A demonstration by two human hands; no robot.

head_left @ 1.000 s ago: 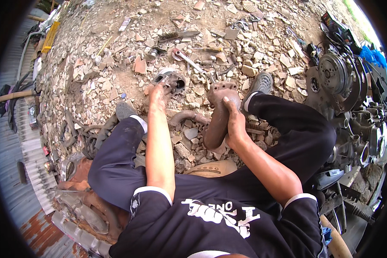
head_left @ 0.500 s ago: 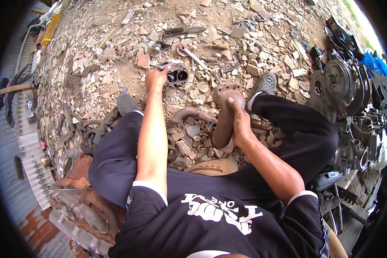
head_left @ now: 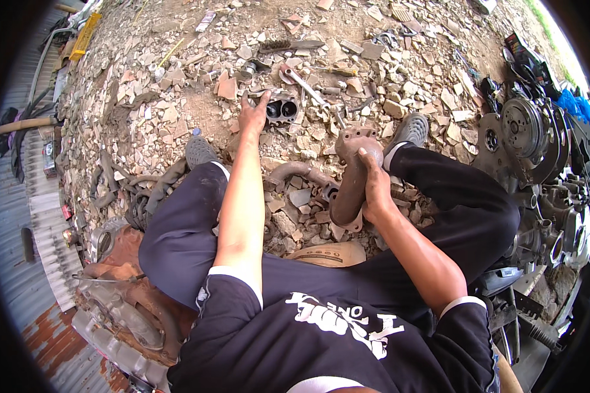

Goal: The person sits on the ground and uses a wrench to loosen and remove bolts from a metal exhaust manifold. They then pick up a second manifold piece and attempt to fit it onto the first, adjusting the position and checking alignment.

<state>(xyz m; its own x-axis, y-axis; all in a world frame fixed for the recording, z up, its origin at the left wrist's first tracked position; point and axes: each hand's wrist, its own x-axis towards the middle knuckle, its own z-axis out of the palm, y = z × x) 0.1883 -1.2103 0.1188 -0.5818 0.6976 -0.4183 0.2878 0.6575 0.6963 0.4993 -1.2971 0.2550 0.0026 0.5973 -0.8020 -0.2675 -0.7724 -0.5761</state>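
My right hand [head_left: 376, 187] is wrapped around a rusty, flanged cast pipe [head_left: 349, 187], its thumb lying along the top. The pipe is tilted between my knees, with a bolt-hole flange at its far end. My left hand [head_left: 252, 118] reaches out past my left shoe, thumb and forefinger spread at the edge of a grey metal housing [head_left: 283, 111] with two round dark bores. The housing rests on the rubble. Whether the fingertips touch it, I cannot tell. A curved rusty pipe [head_left: 295, 170] lies on the ground left of the flanged pipe.
Beyond the housing lie a wrench [head_left: 305, 85], a wire brush [head_left: 275, 46] and a small cylindrical metal part [head_left: 249, 69]. Broken stone and tile cover the ground. Metal parts, including a round pulley [head_left: 524, 124], crowd the right; a rusty casting [head_left: 128, 262] lies left. Corrugated sheeting [head_left: 33, 223] runs along the left.
The fingers of my left hand have spread apart beside the housing. My right hand keeps its hold on the flanged pipe. The whole view has shifted slightly.
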